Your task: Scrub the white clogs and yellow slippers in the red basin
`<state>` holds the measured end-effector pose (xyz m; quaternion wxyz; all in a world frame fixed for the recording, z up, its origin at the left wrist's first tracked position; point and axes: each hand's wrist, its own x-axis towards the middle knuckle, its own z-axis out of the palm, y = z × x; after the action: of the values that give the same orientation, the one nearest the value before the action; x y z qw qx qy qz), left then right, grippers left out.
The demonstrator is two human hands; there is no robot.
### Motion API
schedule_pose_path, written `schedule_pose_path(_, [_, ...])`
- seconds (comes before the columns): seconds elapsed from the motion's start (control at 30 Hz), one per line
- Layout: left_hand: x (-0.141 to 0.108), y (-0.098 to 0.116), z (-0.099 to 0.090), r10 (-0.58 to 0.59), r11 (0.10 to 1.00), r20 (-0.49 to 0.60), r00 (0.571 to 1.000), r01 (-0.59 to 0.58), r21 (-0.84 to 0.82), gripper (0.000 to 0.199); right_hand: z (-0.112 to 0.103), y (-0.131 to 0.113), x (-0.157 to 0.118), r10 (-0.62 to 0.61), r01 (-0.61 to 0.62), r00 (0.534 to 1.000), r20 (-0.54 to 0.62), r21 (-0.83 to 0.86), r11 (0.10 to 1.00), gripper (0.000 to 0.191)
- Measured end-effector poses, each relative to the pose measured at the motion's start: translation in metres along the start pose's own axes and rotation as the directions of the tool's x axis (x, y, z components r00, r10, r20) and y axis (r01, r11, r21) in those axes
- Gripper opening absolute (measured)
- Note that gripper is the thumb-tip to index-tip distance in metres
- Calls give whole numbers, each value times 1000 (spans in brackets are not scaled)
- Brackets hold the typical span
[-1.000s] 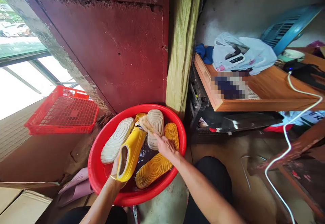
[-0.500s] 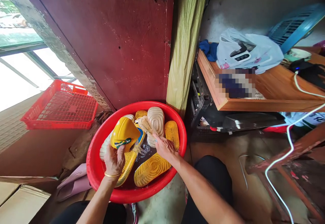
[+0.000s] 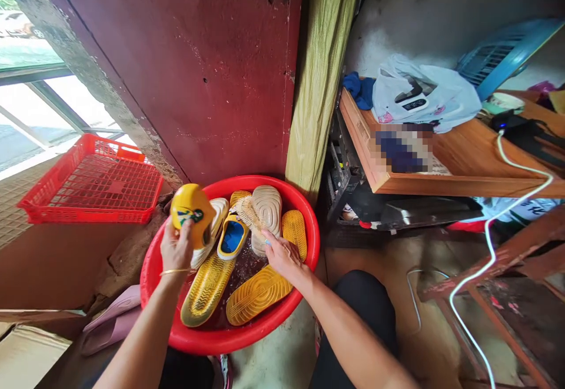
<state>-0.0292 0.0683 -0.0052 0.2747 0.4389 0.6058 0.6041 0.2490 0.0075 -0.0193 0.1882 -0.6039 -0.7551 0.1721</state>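
My left hand point(image 3: 176, 250) is closed around a small yellow shoe point(image 3: 193, 208) with a green and dark motif, raised above the left rim of a red basin point(image 3: 309, 224). In my right hand point(image 3: 286, 256) is a scrubbing brush point(image 3: 248, 212), its bristles facing up, over the middle of the basin. Below lie a yellow shoe with a blue inside point(image 3: 232, 238), a beige-soled slipper point(image 3: 267, 208) and several yellow slippers point(image 3: 259, 295), some sole up. Dark, sudsy water shows between them. A white-soled shoe point(image 3: 216, 218) is partly hidden behind my left hand.
A red plastic crate point(image 3: 95, 183) sits at the left, above a pink slipper point(image 3: 112, 321) and cardboard point(image 3: 33, 356). A maroon door point(image 3: 189, 77) stands behind the basin. To the right are a wooden tray table point(image 3: 468, 184) with a plastic bag point(image 3: 424, 92), and a hanging white cable point(image 3: 470, 283).
My left hand has moved left and slightly up with the yellow shoe, uncovering the blue-lined shoe. The water splash beneath it is gone. My right hand with the brush has barely shifted.
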Motion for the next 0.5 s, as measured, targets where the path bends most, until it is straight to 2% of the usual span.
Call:
schedule_pose_path(0.03, [11, -3, 0, -123, 986, -18, 992, 120, -119, 53, -3, 0, 0, 5, -5, 1000, 1, 5, 1000, 54])
schedule_pose_path(0.1, [27, -9, -2, -242, 946, 27, 970, 242, -217, 56, -10, 1, -1, 20, -20, 1000, 5, 11, 1000, 54])
schedule_pose_path(0.2, [29, -16, -4, -291, 924, 163, 943, 321, -207, 62, -22, 1, 0, 40, -40, 999, -9, 29, 999, 53])
schedule_pose_path(0.23, [23, -17, -3, -274, 944, 175, 946, 299, -138, 62, -25, 1, 1, 47, -47, 999, -16, 35, 998, 53])
schedule_pose_path(0.27, [13, -17, -1, -218, 974, 163, 962, 226, -32, 63, -29, 1, 2, 56, -55, 998, -21, 40, 998, 52])
schedule_pose_path(0.33, [-17, -17, 6, -15, 967, 193, 981, -35, 254, 64, -35, -1, 3, 68, -67, 997, -27, 49, 997, 52])
schedule_pose_path(0.37, [-37, -17, 11, 89, 929, 285, 954, -183, 323, 63, -38, -2, 3, 70, -68, 997, -30, 53, 996, 52])
schedule_pose_path(0.4, [-58, -18, 17, 95, 893, 480, 872, -288, 345, 62, -41, -3, 4, 69, -67, 997, -31, 57, 996, 52])
schedule_pose_path(0.43, [-81, -19, 23, 41, 867, 659, 751, -354, 350, 61, -42, -3, 4, 66, -64, 997, -32, 60, 996, 52])
schedule_pose_path(0.47, [-103, -20, 29, -51, 840, 789, 613, -400, 366, 66, -43, -4, 5, 63, -61, 997, -33, 60, 996, 52])
schedule_pose_path(0.5, [-123, -23, 36, -157, 793, 854, 496, -451, 408, 79, -44, -5, 5, 62, -60, 998, -33, 56, 997, 53])
